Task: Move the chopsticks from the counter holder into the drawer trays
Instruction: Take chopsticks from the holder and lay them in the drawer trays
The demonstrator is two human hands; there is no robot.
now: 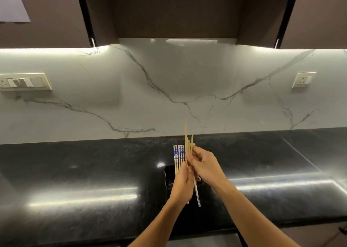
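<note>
A black holder stands on the dark counter, mostly hidden by my hands. Several blue-and-white patterned chopsticks stand upright in it. My right hand is closed around a bunch of plain wooden chopsticks that stick up above the holder. My left hand grips a patterned chopstick whose decorated end points down towards me. The two hands touch above the holder. No drawer or tray is in view.
A white marble backsplash rises behind the counter, with a switch panel at the left and a socket at the right. Dark upper cabinets hang overhead. The counter's front edge runs along the bottom.
</note>
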